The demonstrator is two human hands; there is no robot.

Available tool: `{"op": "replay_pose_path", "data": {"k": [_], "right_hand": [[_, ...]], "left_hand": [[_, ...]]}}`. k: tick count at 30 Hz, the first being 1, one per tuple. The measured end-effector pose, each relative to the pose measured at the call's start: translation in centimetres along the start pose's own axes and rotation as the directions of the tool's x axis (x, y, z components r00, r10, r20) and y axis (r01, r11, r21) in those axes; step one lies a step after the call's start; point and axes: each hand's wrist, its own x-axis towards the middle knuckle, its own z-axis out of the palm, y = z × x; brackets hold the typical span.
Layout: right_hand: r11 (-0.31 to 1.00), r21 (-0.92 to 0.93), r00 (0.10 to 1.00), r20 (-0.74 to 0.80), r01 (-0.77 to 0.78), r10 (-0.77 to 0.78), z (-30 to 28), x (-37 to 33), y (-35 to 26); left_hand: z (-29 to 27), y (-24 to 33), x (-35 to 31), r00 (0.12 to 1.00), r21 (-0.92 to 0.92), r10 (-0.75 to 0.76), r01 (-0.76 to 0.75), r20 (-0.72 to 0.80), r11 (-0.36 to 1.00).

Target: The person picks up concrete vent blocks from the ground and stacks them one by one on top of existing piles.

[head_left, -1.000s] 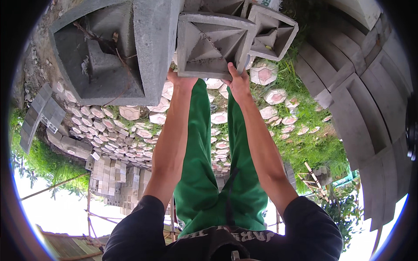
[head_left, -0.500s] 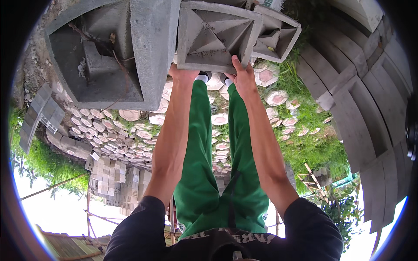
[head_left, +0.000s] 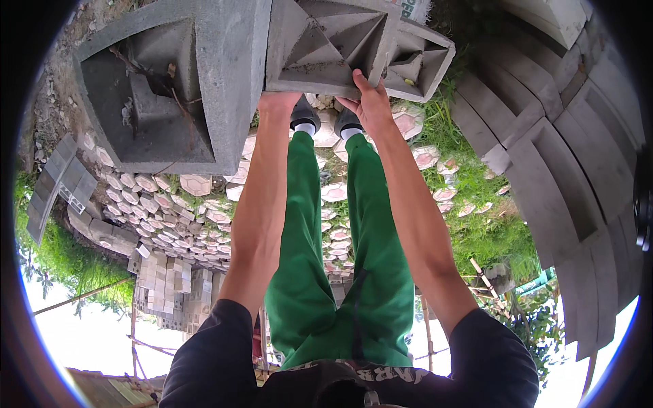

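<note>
A square grey concrete block [head_left: 309, 88] with a recessed, faceted face is at the top middle, cut off by the picture's upper edge. My left hand [head_left: 279, 101] grips its near left corner, the fingers hidden beneath. At the near right corner, my right hand [head_left: 371, 105] has its thumb over the rim and other fingers below, partly out of sight. A smaller recessed concrete block [head_left: 435, 78] sits just right of the held one. Close on the left stands a large concrete block [head_left: 235, 75], its hollow holding dry twigs [head_left: 160, 83].
Hexagonal paving stones [head_left: 196, 184] cover the ground around my shoes [head_left: 348, 121], with grass [head_left: 476, 183] between them at right. Stacked grey concrete pieces [head_left: 554, 183] rise along the right side. Further pale blocks [head_left: 160, 279] are piled at lower left.
Both hands and the held block have shifted slightly up and left in the picture, away from me. More of my shoes shows below the block.
</note>
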Motion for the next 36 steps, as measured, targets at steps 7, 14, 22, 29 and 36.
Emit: {"op": "replay_pose_path", "data": {"k": [7,14,22,29,36], "right_hand": [[0.999,-0.022,1.000,-0.011,-0.024,0.024,0.8,-0.2,-0.4],[0.923,-0.330,0.980,-0.046,-0.199,0.195,0.4,-0.9,-2.3],[0.718,-0.683,0.986,-0.165,-0.131,0.022,-1.2,-1.8,-2.2],[0.742,-0.666,0.990,0.037,-0.075,0.133,-1.3,-14.9,-4.4],[0.914,-0.406,0.995,0.086,-0.007,0.046,-2.7,-29.7,-7.6]], "left_hand": [[-1.3,0.5,0.4,0.998,-0.113,-0.024,0.017,-0.064,0.993],[-0.5,0.2,-0.5,0.987,-0.088,-0.037,0.023,-0.153,0.996],[1.6,-0.5,-4.9,0.844,-0.056,0.011,-0.048,-0.537,0.997],[4.4,0.9,-17.7,0.918,0.612,-0.009,0.271,-0.396,0.743],[12.8,-1.8,-31.3,0.996,0.989,0.057,0.058,-0.067,0.138]]}}
